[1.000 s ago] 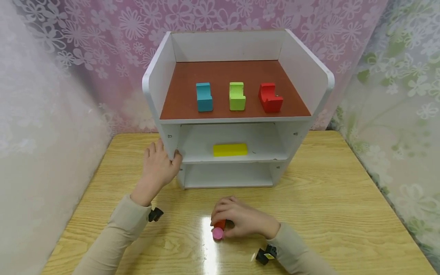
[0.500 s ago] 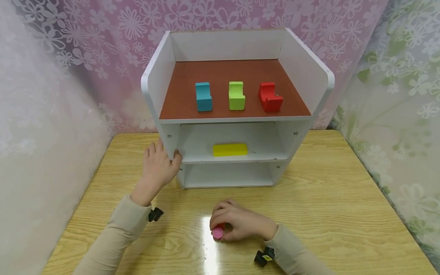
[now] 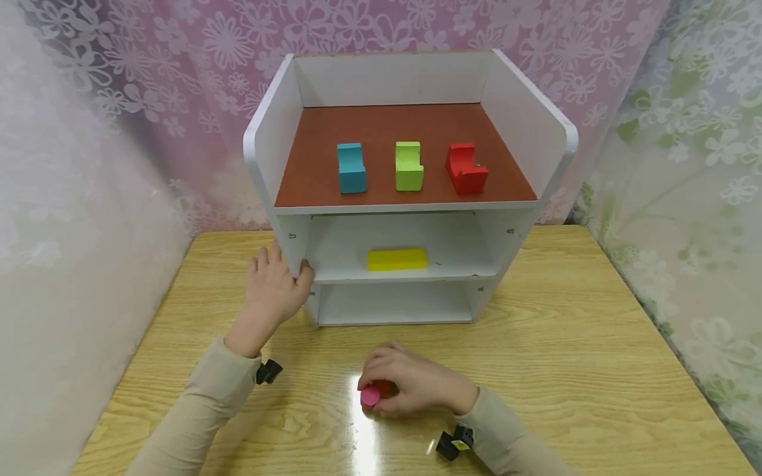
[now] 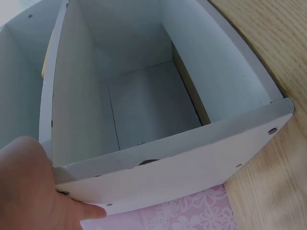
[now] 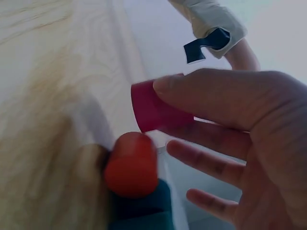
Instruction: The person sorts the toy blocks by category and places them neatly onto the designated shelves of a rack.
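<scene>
Currently pinching a pink cylinder (image 3: pixel 370 396) with right hand (image 3: pixel 411 380) near a red cylinder (image 5: pixel 130 175), before the white shelf (image 3: pixel 399 225); gripping the shelf's left side with left hand (image 3: pixel 270 291).

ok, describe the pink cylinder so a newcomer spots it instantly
Start at the white shelf unit on the wooden table. In front of it, the right hand pinches the pink cylinder. Colour sets it apart: the red cylinder next to it is otherwise similar in shape.

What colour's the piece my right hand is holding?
The piece is pink, clearest in the right wrist view.
</scene>
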A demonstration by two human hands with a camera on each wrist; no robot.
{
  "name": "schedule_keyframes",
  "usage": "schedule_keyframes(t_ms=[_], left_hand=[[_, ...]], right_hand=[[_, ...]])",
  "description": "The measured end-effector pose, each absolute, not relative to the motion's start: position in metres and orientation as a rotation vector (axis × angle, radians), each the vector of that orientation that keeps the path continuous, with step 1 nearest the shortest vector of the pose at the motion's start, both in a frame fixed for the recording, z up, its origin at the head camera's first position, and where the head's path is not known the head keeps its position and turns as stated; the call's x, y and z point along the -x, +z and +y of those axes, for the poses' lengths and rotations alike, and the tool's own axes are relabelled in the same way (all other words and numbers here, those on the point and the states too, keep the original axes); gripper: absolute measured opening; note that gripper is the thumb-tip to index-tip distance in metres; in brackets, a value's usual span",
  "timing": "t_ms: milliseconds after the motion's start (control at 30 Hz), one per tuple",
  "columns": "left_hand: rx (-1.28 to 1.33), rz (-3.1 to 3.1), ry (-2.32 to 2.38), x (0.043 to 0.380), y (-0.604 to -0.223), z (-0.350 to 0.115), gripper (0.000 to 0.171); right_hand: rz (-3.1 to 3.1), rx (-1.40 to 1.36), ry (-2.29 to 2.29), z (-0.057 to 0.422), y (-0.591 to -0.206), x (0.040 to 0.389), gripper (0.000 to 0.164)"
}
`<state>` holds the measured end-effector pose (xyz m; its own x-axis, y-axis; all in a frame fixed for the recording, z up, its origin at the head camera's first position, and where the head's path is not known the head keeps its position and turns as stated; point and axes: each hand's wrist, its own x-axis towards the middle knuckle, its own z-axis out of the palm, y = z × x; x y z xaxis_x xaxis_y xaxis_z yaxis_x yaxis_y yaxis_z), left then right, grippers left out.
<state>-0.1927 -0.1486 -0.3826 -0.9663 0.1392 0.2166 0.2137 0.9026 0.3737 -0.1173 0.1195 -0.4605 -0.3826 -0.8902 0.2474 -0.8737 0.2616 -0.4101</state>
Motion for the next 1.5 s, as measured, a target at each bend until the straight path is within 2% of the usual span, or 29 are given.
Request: schedule_keyframes(t_ms=[500, 1067, 1500], left_hand=[[0.273, -2.874, -0.592, 0.193, -0.383, -0.148, 0.059], [0.269, -2.876, -0.607, 0.193, -0.383, -0.148, 0.06], [0.279, -2.874, -0.598, 0.193, -0.383, -0.149, 0.059]], right_hand=[[2.569, 1.768, -0.833, 0.107, -0.443, 0.147, 0.027], [2.585, 1.499, -0.833, 0.096, -0.44, 0.205, 0.024], [2.641, 1.103, -0.802, 0.082, -0.456, 0.23, 0.025]])
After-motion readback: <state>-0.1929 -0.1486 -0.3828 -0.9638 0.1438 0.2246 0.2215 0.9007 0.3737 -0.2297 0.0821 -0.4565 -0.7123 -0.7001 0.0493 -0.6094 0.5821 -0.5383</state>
